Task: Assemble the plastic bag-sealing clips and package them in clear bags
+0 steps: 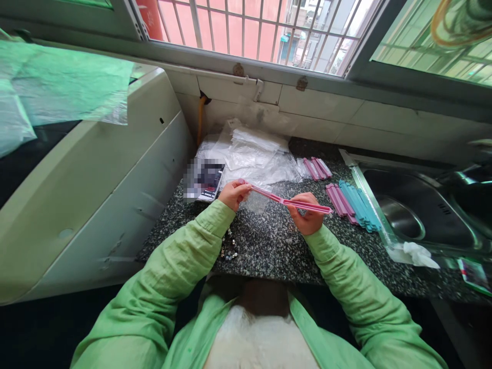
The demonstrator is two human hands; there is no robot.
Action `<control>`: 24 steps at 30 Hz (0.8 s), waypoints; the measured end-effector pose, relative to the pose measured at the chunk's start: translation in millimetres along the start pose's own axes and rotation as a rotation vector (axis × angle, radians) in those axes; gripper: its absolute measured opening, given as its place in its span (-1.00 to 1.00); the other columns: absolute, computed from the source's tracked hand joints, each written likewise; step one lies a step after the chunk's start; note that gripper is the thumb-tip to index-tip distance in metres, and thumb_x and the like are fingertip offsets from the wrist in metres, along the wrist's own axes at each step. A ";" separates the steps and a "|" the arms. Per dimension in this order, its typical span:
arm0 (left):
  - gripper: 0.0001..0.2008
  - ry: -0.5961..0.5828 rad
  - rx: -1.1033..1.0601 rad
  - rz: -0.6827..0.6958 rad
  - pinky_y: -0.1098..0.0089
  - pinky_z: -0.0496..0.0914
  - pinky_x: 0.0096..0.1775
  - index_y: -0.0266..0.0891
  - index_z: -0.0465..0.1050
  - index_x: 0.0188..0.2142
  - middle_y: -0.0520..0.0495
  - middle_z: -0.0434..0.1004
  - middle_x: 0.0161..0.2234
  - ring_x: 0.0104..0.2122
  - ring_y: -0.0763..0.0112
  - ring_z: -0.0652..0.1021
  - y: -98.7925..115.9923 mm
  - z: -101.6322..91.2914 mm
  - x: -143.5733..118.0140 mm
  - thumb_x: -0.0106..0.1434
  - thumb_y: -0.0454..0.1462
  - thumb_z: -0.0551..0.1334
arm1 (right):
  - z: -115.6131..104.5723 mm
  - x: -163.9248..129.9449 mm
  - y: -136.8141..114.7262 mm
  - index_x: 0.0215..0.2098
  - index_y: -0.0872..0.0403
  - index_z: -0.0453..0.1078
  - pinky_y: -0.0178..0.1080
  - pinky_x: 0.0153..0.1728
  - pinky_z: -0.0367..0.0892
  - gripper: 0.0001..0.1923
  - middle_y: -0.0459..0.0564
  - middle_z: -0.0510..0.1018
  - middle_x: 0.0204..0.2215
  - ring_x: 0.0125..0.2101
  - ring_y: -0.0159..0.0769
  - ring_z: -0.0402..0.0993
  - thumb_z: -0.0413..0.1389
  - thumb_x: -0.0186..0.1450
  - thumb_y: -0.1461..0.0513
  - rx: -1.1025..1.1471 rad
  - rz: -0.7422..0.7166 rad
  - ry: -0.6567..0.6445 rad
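Observation:
A long pink hinged bag clip (307, 206) is unfolded between my hands, above the dark speckled counter. My left hand (234, 193) pinches its left end between thumb and fingers. Around the right arm of the clip, close to the hinge, my right hand (308, 215) is closed. Right of my right hand lie a row of pink clips (341, 202) and a bunch of teal clips (358, 205). Farther back is a smaller group of pink clips (315, 168). Clear plastic bags (255, 154) are heaped behind my hands.
A phone-like item (209, 179), partly blurred out, lies left of the bags. Small shiny bits (229, 253) are near the counter's front edge. A steel sink (418, 205) is set in at the right, with a crumpled white tissue (417, 254) by it. A large pale casing (115, 169) stands left.

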State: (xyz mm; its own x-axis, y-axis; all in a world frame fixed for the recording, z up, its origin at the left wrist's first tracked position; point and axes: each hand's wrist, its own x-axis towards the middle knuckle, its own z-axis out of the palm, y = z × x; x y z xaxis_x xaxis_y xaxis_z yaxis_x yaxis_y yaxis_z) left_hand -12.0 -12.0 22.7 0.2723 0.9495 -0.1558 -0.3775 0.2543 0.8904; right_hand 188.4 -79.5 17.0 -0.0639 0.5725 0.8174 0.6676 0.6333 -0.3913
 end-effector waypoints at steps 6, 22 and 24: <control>-0.65 0.017 0.006 -0.009 0.55 -0.12 -0.66 -0.28 0.21 -0.68 0.20 0.08 -0.79 -0.75 0.72 0.10 1.8 1.1 -1.5 -0.38 -0.19 0.36 | -0.5 0.1 -0.5 -0.44 0.05 0.35 -0.18 -0.41 0.35 -0.95 -0.06 0.46 -0.54 -0.46 -0.31 0.39 0.11 0.13 0.23 0.008 0.016 -0.008; -0.69 0.045 0.147 0.074 0.54 -0.02 -0.67 -0.29 0.29 -0.66 0.13 0.23 -0.75 -0.74 0.68 0.17 -2.9 -0.8 0.4 -0.32 -0.16 0.34 | 1.6 -0.4 2.9 -0.43 0.04 0.34 -0.17 -0.38 0.36 -0.95 -0.05 0.47 -0.52 -0.43 -0.30 0.40 0.11 0.13 0.22 0.001 0.008 -0.048; -0.69 0.043 0.156 0.074 0.54 -0.01 -0.67 -0.29 0.28 -0.67 0.14 0.24 -0.75 -0.75 0.68 0.17 -4.8 -1.3 1.0 -0.33 -0.16 0.35 | 3.0 -1.2 3.7 -0.41 0.05 0.34 -0.17 -0.37 0.36 -0.93 -0.06 0.47 -0.51 -0.42 -0.30 0.39 0.12 0.12 0.23 0.004 -0.011 -0.056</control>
State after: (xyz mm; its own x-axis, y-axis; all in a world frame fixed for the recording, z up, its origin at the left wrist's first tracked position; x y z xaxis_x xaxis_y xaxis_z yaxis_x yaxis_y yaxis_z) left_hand -11.1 -12.0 17.7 0.2091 0.9725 -0.1025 -0.2522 0.1549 0.9552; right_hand 188.8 -76.2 13.3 -0.1129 0.5936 0.7968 0.6639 0.6417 -0.3840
